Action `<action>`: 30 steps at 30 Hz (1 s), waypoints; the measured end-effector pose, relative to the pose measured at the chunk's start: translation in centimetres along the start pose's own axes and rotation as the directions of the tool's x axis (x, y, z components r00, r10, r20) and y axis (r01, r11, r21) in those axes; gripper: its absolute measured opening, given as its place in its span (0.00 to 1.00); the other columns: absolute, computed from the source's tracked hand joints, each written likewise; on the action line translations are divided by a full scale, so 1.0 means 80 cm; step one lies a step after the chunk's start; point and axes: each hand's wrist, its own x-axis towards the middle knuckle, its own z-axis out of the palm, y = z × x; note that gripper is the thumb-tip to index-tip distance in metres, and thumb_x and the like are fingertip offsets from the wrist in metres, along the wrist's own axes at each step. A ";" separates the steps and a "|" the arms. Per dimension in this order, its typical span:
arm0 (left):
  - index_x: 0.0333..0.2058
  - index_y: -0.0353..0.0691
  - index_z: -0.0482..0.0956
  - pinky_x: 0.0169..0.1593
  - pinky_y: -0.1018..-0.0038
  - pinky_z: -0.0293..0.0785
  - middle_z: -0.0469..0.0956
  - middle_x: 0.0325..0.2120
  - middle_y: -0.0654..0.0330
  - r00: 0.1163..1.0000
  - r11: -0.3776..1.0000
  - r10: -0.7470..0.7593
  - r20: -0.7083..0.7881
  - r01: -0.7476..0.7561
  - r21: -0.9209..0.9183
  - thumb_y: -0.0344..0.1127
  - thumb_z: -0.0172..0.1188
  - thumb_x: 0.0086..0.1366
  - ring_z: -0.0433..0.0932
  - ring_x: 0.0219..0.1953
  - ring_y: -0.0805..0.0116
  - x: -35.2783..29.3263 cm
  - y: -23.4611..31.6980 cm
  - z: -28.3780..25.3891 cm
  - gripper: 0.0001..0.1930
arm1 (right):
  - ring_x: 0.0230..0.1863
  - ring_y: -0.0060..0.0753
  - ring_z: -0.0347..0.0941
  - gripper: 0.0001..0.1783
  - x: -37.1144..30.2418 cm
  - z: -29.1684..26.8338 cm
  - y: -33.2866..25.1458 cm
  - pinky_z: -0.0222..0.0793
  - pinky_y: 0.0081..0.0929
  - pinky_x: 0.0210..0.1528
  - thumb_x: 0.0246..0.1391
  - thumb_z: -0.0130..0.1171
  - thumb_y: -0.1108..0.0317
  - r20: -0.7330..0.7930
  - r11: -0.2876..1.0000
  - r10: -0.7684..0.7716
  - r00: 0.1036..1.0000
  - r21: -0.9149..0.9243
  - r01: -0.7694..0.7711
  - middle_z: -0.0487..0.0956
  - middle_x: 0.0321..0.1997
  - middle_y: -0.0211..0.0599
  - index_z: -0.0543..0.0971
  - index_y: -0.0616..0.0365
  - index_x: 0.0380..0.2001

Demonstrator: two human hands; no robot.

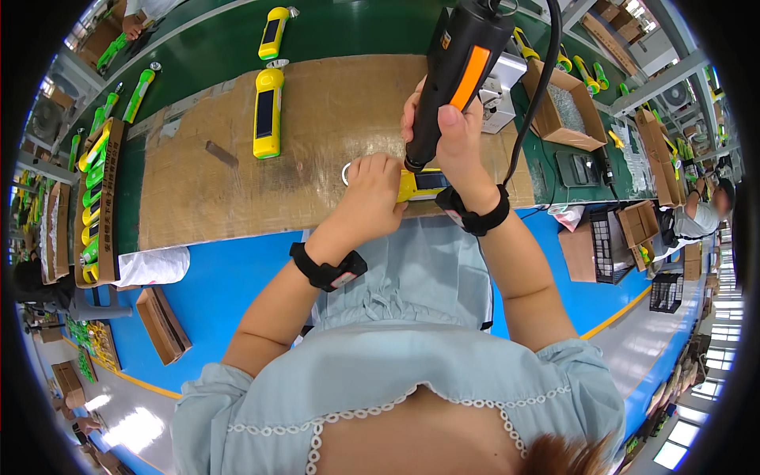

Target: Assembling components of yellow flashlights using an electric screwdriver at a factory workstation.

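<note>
My right hand [455, 131] is wrapped round a black electric screwdriver [451, 83] with an orange strip, its tip pointing down. Under the tip lies a yellow flashlight-like device [427, 182] with a dark panel, flat on the cardboard sheet [317, 103]. My left hand [370, 194] is closed over the left end of that device, hiding part of it. A pale ring sticks out beside the left fingers. Farther off on the cardboard rests a second yellow device [267, 119], with a third yellow device [273, 33] beyond it.
An open cardboard box [562, 111] with small clear parts stands right of the screwdriver. A long box [99, 206] of yellow and green devices sits at the left. The screwdriver's black cable [532, 119] hangs down the right side. A dark tray [579, 169] lies at right.
</note>
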 end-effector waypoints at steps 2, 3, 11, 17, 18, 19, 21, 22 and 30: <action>0.45 0.35 0.65 0.53 0.59 0.56 0.66 0.42 0.49 1.000 1.000 -0.003 0.012 0.003 0.008 0.30 0.65 0.43 0.64 0.49 0.47 0.003 0.000 -0.001 0.28 | 0.21 0.26 0.71 0.36 0.001 -0.006 0.005 0.68 0.21 0.23 0.46 0.58 0.37 -0.014 1.000 -0.008 1.000 0.011 0.008 0.73 0.23 0.38 0.67 0.62 0.38; 0.45 0.35 0.65 0.54 0.59 0.56 0.66 0.42 0.48 1.000 1.000 -0.015 0.020 0.014 0.017 0.30 0.65 0.44 0.64 0.49 0.47 0.002 0.001 -0.001 0.28 | 0.21 0.26 0.71 0.37 0.002 -0.010 0.007 0.68 0.21 0.23 0.46 0.58 0.36 -0.027 1.000 -0.007 1.000 0.023 0.008 0.73 0.23 0.38 0.67 0.62 0.39; 0.46 0.35 0.65 0.54 0.59 0.56 0.66 0.42 0.48 1.000 0.999 -0.018 0.023 0.017 0.033 0.33 0.65 0.45 0.64 0.49 0.47 0.000 0.005 -0.003 0.28 | 0.20 0.24 0.71 0.44 -0.008 -0.003 0.002 0.67 0.18 0.22 0.35 0.64 0.31 -0.103 0.999 -0.019 0.994 0.041 0.024 0.73 0.22 0.36 0.66 0.62 0.38; 0.46 0.32 0.65 0.52 0.59 0.58 0.66 0.42 0.45 0.997 0.996 0.018 0.074 -0.024 0.086 0.32 0.64 0.44 0.64 0.48 0.46 -0.003 0.002 -0.012 0.29 | 0.21 0.24 0.71 0.43 -0.011 -0.003 0.002 0.68 0.18 0.23 0.36 0.65 0.33 -0.159 0.995 0.023 0.987 0.104 -0.006 0.73 0.23 0.35 0.66 0.62 0.39; 0.46 0.32 0.65 0.52 0.59 0.59 0.66 0.42 0.45 0.993 0.996 0.024 0.112 -0.033 0.081 0.32 0.64 0.44 0.65 0.48 0.45 0.002 -0.002 -0.015 0.29 | 0.21 0.24 0.71 0.43 -0.009 -0.003 0.004 0.68 0.18 0.23 0.36 0.64 0.33 -0.167 0.995 0.007 0.986 0.102 0.010 0.73 0.23 0.35 0.66 0.62 0.39; 0.47 0.31 0.65 0.52 0.58 0.59 0.66 0.42 0.45 0.991 0.994 0.023 0.134 -0.036 0.100 0.32 0.64 0.44 0.65 0.47 0.45 0.001 -0.001 -0.018 0.29 | 0.21 0.24 0.71 0.43 -0.012 -0.004 0.004 0.68 0.19 0.23 0.37 0.63 0.32 -0.150 0.996 0.014 0.989 0.087 -0.001 0.73 0.23 0.35 0.66 0.63 0.39; 0.47 0.31 0.65 0.52 0.59 0.59 0.66 0.42 0.45 0.990 0.994 0.035 0.134 -0.049 0.099 0.32 0.64 0.45 0.65 0.47 0.46 0.000 0.002 -0.018 0.29 | 0.21 0.24 0.70 0.42 -0.016 -0.005 -0.002 0.67 0.18 0.22 0.38 0.62 0.32 -0.121 0.995 0.013 0.993 0.098 -0.001 0.72 0.23 0.35 0.66 0.62 0.37; 0.47 0.31 0.65 0.52 0.59 0.59 0.66 0.42 0.45 0.987 0.993 0.075 0.140 -0.087 0.079 0.32 0.65 0.45 0.65 0.47 0.46 0.005 0.003 -0.019 0.29 | 0.21 0.24 0.70 0.41 -0.017 -0.009 -0.004 0.67 0.18 0.22 0.39 0.61 0.32 -0.088 0.992 0.014 0.996 0.127 -0.003 0.72 0.23 0.35 0.66 0.62 0.37; 0.46 0.32 0.66 0.53 0.58 0.58 0.67 0.41 0.47 0.997 0.993 0.032 0.071 -0.040 0.115 0.34 0.67 0.44 0.66 0.47 0.49 -0.003 0.013 -0.017 0.30 | 0.22 0.22 0.71 0.40 -0.008 -0.011 -0.020 0.67 0.18 0.23 0.39 0.62 0.34 -0.127 0.992 -0.033 0.991 0.121 0.048 0.73 0.25 0.34 0.67 0.60 0.38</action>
